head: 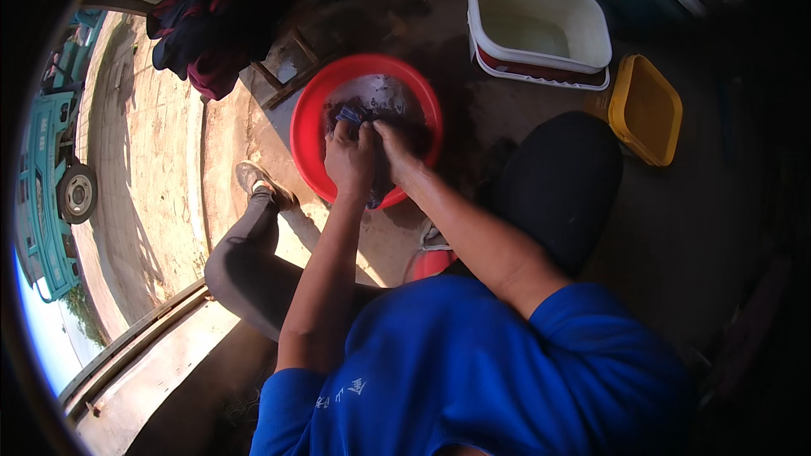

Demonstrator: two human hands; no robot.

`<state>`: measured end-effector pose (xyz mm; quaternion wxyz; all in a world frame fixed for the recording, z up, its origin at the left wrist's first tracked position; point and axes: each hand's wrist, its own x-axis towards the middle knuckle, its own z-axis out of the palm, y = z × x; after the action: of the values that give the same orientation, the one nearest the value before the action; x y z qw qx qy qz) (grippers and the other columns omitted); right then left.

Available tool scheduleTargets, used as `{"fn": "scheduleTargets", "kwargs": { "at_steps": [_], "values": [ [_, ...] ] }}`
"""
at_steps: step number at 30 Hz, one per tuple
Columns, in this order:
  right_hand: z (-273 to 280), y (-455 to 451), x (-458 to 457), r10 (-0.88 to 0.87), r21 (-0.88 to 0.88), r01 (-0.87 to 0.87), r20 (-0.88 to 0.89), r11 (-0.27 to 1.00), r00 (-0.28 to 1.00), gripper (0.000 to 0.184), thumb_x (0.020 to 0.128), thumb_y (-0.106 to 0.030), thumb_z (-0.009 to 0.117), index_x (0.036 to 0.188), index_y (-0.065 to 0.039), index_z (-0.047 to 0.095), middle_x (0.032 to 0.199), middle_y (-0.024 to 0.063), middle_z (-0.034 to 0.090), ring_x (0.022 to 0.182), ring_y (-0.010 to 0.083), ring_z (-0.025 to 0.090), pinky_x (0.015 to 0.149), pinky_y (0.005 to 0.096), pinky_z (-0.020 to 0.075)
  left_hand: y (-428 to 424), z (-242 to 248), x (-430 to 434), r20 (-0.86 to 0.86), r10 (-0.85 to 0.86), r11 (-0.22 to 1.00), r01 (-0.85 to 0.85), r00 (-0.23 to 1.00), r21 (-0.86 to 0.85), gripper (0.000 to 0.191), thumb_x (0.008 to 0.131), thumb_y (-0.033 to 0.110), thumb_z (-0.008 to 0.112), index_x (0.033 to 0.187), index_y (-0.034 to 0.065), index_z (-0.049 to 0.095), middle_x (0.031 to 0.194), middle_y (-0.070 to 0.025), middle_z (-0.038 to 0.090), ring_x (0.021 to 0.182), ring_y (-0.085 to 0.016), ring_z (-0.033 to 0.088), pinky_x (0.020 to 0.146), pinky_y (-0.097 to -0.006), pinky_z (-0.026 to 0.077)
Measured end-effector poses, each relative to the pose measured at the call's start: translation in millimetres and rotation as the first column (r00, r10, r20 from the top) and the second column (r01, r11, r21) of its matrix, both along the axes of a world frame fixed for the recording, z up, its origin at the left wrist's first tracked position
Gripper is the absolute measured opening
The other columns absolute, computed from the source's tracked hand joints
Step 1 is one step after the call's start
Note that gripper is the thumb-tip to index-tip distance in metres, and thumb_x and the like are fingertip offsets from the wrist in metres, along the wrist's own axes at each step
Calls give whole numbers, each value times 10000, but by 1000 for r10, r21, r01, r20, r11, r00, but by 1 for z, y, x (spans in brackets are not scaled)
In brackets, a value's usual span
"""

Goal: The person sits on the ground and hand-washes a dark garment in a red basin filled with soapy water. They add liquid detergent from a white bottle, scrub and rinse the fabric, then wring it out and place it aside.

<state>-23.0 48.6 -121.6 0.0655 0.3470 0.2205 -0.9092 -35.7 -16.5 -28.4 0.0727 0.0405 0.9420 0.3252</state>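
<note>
Both my hands are inside a red plastic basin [303, 130] on the floor in front of me. It holds sudsy water [383, 92]. My left hand [350, 159] grips a dark, wet cloth [381, 182] that has a blue striped patch at its top. Close beside it, my right hand [399, 151] holds the same cloth, with the fingertips of both hands nearly touching. The cloth's lower end hangs between my wrists against the near rim. What lies under the water is too dark to make out.
A white rectangular bucket [538, 65] with water stands at the upper right, beside a yellow container [646, 107]. Dark clothes [212, 28] are heaped upper left, near a wooden frame [288, 82]. Outside at left is a teal truck [47, 196]. My knees flank the basin.
</note>
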Motion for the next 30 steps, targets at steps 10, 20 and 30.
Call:
{"fn": "scheduleTargets", "kwargs": {
  "at_steps": [10, 20, 30],
  "values": [
    [43, 7, 11, 4, 86, -8, 46, 996, 999, 314, 918, -362, 551, 1062, -89, 612, 997, 84, 641, 926, 214, 596, 847, 371, 483, -3, 14, 7, 48, 29, 997, -26, 998, -74, 342, 855, 391, 611, 930, 58, 637, 960, -244, 646, 886, -428, 631, 784, -498, 505],
    [34, 10, 9, -49, -60, 48, -10, 997, 999, 334, 908, -391, 530, 1043, -100, 624, 969, 54, 649, 860, 191, 605, 817, 354, 498, 3, 19, 6, 7, 13, 999, -13, 1000, -47, 296, 857, 349, 611, 934, 66, 641, 953, -235, 653, 891, -415, 636, 772, -492, 507],
    [7, 18, 10, -76, -48, 78, 51, 996, 996, 375, 893, -421, 546, 1044, -88, 629, 1010, 82, 636, 942, 212, 592, 850, 345, 484, 8, 2, -3, 33, -6, 1000, 7, 999, -30, 363, 877, 394, 564, 971, 54, 649, 897, -245, 659, 861, -425, 643, 767, -502, 511]
  ]
}}
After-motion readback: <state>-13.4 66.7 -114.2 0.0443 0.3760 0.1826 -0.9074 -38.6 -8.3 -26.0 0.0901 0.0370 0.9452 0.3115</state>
